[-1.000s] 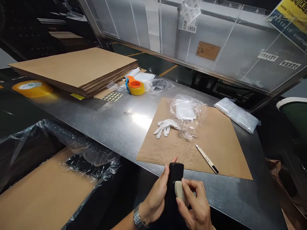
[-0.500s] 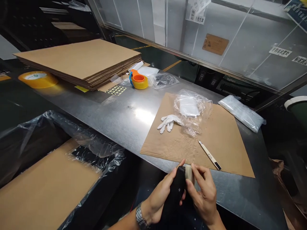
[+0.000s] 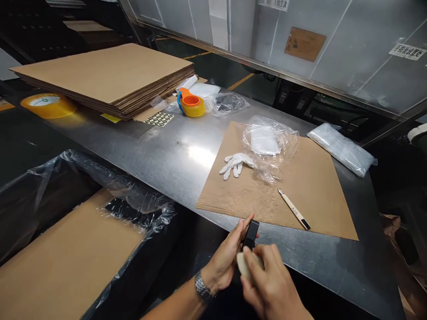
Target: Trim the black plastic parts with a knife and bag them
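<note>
A black object (image 3: pixel 251 234) is gripped in my left hand (image 3: pixel 225 258), below the table's front edge. My right hand (image 3: pixel 271 278) pinches a small beige block (image 3: pixel 244 266) against the black object's lower part; its lower end is hidden by my hands. Beyond them, a pen-like knife (image 3: pixel 293 209) marked A26 lies on a flat cardboard sheet (image 3: pixel 316 178). A white glove (image 3: pixel 236 164) and a crumpled clear bag (image 3: pixel 265 141) with white contents lie on the same sheet.
Stacked cardboard (image 3: pixel 110 73) stands at the back left, near yellow tape (image 3: pixel 48 106), an orange tape dispenser (image 3: pixel 191 103) and a sticker sheet (image 3: pixel 159 118). A plastic-lined bin (image 3: pixel 66 249) is at lower left. A wrapped white package (image 3: pixel 343 149) lies at the right.
My right hand has moved the beige block down and left along the black object. The black object's upper part is more exposed and tilted. The camera view has shifted slightly.
</note>
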A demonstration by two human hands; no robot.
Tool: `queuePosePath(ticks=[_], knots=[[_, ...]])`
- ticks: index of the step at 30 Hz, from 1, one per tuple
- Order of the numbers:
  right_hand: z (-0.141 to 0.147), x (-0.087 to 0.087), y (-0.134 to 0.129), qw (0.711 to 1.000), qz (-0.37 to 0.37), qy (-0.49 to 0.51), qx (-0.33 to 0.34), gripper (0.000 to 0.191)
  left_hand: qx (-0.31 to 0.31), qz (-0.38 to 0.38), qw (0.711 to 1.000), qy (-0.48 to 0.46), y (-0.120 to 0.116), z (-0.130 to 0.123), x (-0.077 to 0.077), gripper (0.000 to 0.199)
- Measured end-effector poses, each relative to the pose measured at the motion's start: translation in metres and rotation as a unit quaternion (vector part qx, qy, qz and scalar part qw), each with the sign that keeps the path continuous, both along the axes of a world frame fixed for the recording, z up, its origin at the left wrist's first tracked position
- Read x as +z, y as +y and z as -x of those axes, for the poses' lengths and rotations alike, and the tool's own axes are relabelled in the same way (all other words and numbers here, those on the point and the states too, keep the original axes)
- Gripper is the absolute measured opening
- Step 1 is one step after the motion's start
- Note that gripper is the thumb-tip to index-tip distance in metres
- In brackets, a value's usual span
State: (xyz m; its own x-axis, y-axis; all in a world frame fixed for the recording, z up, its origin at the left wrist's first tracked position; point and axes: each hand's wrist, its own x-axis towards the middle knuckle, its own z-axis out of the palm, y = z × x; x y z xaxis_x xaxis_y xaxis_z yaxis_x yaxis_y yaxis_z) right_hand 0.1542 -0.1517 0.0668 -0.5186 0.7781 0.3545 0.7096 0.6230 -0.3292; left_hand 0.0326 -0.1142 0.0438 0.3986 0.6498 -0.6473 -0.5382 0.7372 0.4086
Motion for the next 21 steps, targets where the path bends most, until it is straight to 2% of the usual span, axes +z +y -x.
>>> queuePosePath(ticks=[3, 6, 8, 13, 18, 21], knots=[[-0.001, -0.004, 0.000, 0.996, 0.013, 0.072, -0.041, 0.040, 0.031, 0.031, 0.997, -0.071, 0.001, -0.005, 0.002, 0.056], [0.000, -0.013, -0.005, 0.987, -0.014, 0.158, -0.004, 0.045, 0.064, 0.074, 0.988, -0.118, 0.006, -0.006, 0.002, 0.048], [-0.003, -0.019, -0.009, 0.981, -0.021, 0.190, 0.015, 0.045, 0.060, 0.092, 0.981, -0.158, 0.010, -0.003, 0.001, 0.040], [-0.019, -0.025, -0.013, 0.980, 0.030, 0.191, -0.040, 0.054, 0.011, 0.133, 0.962, -0.238, 0.017, 0.001, 0.000, 0.053], [-0.015, -0.034, -0.020, 0.987, -0.051, 0.154, -0.011, 0.051, 0.086, 0.142, 0.954, -0.250, 0.020, -0.002, -0.002, 0.049], [-0.025, -0.046, -0.017, 0.987, -0.101, 0.112, -0.050, 0.055, 0.089, 0.148, 0.953, -0.247, 0.020, 0.001, -0.001, 0.051]])
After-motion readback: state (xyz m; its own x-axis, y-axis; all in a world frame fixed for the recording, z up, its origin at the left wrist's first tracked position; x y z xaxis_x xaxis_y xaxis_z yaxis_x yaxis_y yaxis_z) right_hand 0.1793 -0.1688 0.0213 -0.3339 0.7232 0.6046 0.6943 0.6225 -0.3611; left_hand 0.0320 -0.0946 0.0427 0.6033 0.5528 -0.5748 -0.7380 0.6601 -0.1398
